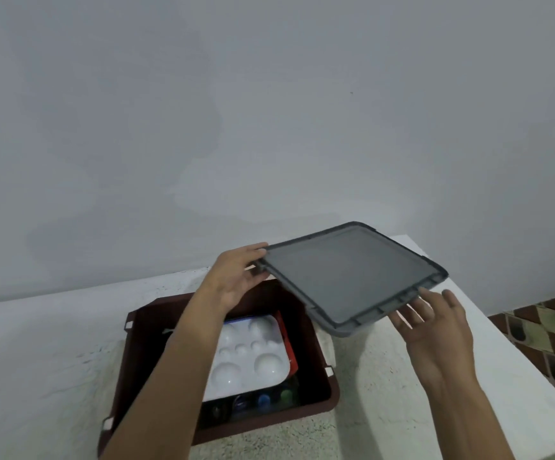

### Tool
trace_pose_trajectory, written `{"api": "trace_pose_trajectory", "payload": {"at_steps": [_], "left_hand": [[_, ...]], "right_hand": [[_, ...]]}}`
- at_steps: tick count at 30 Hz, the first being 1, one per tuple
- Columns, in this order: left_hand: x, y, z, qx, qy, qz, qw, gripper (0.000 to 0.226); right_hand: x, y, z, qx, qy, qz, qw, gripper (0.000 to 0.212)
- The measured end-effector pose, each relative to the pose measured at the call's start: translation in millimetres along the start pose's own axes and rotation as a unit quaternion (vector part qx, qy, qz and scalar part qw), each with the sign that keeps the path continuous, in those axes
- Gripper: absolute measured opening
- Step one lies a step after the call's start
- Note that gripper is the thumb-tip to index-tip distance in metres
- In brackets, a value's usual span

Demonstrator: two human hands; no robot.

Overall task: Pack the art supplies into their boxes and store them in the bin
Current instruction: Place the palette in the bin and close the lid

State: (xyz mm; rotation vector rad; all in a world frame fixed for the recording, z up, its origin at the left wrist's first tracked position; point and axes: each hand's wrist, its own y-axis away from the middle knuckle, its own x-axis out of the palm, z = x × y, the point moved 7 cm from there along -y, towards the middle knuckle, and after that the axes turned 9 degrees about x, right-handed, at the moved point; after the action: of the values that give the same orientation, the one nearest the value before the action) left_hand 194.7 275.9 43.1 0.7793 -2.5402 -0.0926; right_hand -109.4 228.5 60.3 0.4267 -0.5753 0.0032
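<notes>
- The grey lid (352, 273) is being held tilted in the air, over the far right corner of the brown bin (120, 376).
- Its left corner is being pinched by the left hand (236, 277), thumb on top and fingers curled beneath.
- The right hand (435, 327) is being held spread, palm up, under the lid's near edge; whether it is touching cannot be told.
- The open bin is being carried by the white counter (53, 343).
- Inside it, a white palette (253, 356) is lying over a red box (286, 333).
</notes>
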Motion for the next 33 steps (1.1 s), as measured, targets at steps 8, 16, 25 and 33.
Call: {"api": "trace_pose_trajectory", "payload": {"at_steps": [8,16,25,33], "left_hand": [[-92,44,-54,0.06,0.041,-0.036,0.997,0.03],[-111,111,-75,0.131,0.06,-0.02,0.989,0.043],[-148,153,-79,0.141,-0.014,-0.035,0.989,0.036],[-181,151,-75,0.141,-0.065,-0.182,0.971,0.028]], "right_hand": [[33,24,-32,0.085,0.045,0.09,0.991,0.02],[69,48,-70,0.136,0.171,0.202,0.955,0.022],[90,61,-84,0.147,0.211,0.189,0.948,0.017],[88,50,-69,0.038,0.343,0.174,0.922,0.024]]}}
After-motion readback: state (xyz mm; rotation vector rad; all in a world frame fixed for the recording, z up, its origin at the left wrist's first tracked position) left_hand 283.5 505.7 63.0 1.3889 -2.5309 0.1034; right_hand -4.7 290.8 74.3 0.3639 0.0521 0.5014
